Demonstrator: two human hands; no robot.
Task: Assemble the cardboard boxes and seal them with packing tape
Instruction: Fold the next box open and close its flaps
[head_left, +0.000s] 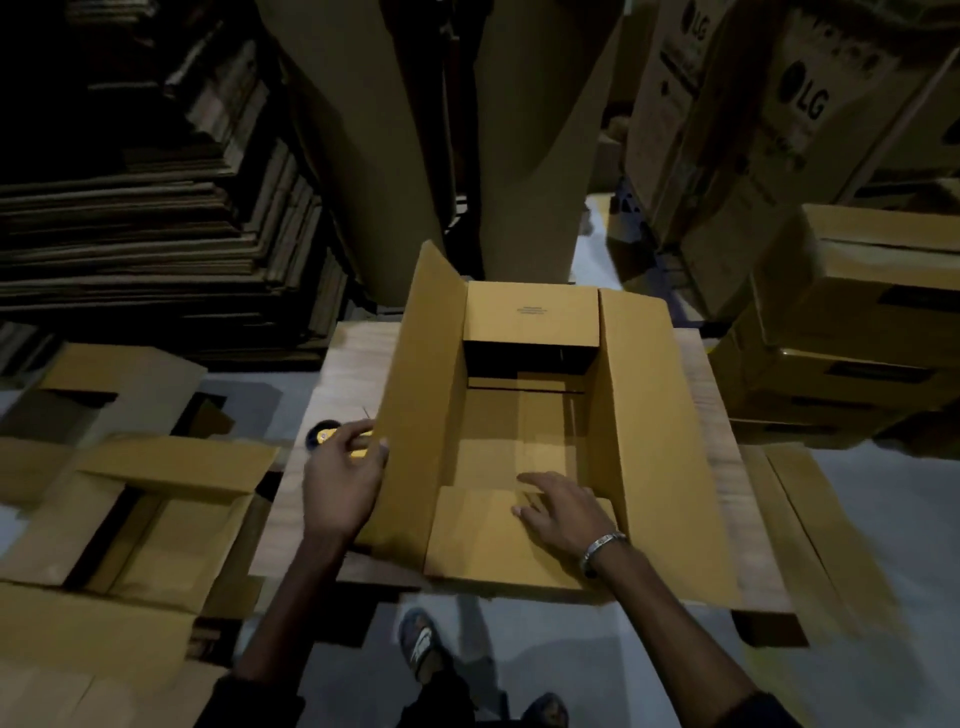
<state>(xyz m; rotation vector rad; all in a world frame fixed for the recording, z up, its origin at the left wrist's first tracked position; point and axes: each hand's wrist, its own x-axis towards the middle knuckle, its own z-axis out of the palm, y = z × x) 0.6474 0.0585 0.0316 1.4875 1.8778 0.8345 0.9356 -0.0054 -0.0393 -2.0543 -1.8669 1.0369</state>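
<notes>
Your left hand grips the raised left flap of the open cardboard box on the surface. Your right hand lies flat, fingers straight, pressing the near flap.

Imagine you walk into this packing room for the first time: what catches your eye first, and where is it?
First, the open cardboard box in the middle, on a wooden board, its flaps spread wide. The left hand grips the tall left flap, while the right hand lies flat on the near flap. Behind to the left rises a dark stack of flattened cardboard, and printed cartons stand at the upper right.
</notes>
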